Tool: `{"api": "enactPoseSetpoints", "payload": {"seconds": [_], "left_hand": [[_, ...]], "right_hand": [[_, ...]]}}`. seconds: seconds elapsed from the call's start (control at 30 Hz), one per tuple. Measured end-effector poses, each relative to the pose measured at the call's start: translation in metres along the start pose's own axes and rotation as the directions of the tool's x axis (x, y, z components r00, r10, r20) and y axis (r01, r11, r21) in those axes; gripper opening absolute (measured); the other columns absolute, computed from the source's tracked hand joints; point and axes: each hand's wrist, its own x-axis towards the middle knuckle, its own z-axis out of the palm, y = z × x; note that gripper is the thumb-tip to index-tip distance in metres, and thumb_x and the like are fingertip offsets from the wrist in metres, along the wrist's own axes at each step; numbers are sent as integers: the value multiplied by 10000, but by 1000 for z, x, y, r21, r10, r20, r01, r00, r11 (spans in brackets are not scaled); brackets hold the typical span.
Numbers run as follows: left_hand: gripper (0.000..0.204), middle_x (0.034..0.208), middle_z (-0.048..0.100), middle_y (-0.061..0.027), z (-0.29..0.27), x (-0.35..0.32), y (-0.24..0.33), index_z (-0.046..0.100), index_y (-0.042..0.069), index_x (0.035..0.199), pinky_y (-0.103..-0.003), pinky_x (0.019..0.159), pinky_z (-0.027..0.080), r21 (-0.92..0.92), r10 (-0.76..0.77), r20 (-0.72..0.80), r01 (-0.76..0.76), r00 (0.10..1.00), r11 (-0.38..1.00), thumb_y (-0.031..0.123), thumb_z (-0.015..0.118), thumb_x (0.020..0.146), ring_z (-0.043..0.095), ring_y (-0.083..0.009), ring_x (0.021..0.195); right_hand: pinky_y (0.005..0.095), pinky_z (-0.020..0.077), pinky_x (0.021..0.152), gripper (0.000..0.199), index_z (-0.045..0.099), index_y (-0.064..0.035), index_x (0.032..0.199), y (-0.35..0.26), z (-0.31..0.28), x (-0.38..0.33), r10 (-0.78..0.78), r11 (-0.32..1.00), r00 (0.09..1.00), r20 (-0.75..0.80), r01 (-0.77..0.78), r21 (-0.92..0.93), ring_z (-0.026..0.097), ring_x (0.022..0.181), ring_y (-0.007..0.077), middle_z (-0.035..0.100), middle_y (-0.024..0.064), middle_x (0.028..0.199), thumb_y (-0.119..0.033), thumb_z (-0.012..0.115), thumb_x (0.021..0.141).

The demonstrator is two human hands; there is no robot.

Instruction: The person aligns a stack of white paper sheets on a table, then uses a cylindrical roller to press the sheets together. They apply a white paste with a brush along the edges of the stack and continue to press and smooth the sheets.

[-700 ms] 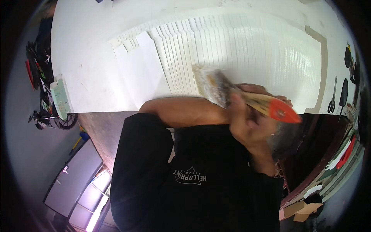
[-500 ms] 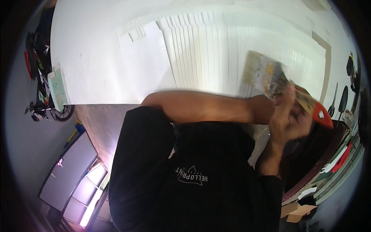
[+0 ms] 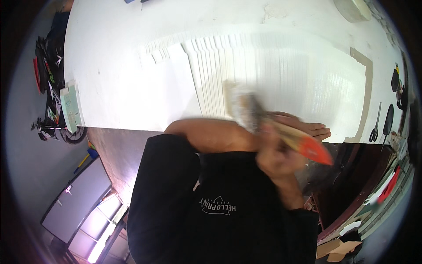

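A wide flat brush (image 3: 244,108) with pale bristles and an orange-red handle end is in my right hand (image 3: 281,159), its fingers wrapped round the handle. Motion blurs both; whether the bristles touch the paper I cannot tell. Beneath the brush spread fanned, overlapping white sheets (image 3: 290,66), with narrow strips of each edge showing and a wet-looking sheen toward the right. A wider white sheet (image 3: 169,88) lies at their left end. My left forearm crosses along the near edge, and my left hand (image 3: 311,127) rests there with fingers stretched to the right, partly behind the brush handle.
The fan lies on a white table (image 3: 110,48). At its right are a tan strip (image 3: 367,83), scissors (image 3: 375,125) and a black-handled tool (image 3: 388,119). A pale roll (image 3: 353,9) sits far right, a light green box (image 3: 70,105) at the left edge.
My right hand has swept the brush left and slightly nearer, across the fanned sheets. My left hand's fingers, hidden before, now show. The whole view has shifted slightly.
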Motion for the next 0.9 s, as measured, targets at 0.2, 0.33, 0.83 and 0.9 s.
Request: {"api": "enactPoseSetpoints", "payload": {"seconds": [0.2, 0.33, 0.83, 0.9], "left_hand": [[364, 1351, 645, -215, 3, 0, 9, 662, -32, 1236, -398, 1141, 475, 424, -177, 720, -627, 671, -654, 188, 628, 948, 601, -302, 1292], [322, 1366, 652, -243, 52, -5, -23, 723, -50, 1106, -434, 1206, 429, -795, -559, 247, -165, 792, -584, 133, 644, 853, 580, -332, 1349], [282, 1543, 453, -336, 41, 1, -3, 659, -63, 1148, -459, 1241, 374, -736, -511, 195, -219, 837, -640, 145, 587, 971, 425, -445, 1472], [284, 1552, 441, -338, 39, 0, 1, 655, -71, 1149, -459, 1238, 379, -775, -538, 194, -209, 820, -597, 142, 583, 975, 427, -441, 1473]], "right_hand": [[317, 566, 667, 168, 701, 36, 1078, 68, 1, 4, 99, 993, 989, -114, -91, 73, 715, 771, 203, 738, 139, 912, -69, 755, 957], [273, 541, 647, 85, 691, 51, 1073, 143, -59, 24, 292, 923, 940, -178, -227, 311, 668, 741, 129, 730, 106, 880, 20, 680, 994], [261, 444, 586, 240, 667, 49, 1012, 229, -157, 31, 346, 935, 848, -402, -274, 227, 555, 704, 95, 635, 44, 849, -187, 676, 1054], [263, 450, 600, 259, 668, 57, 1028, 245, -150, 31, 381, 914, 874, -301, -306, 268, 568, 730, 103, 642, 52, 868, -201, 679, 1053]]}}
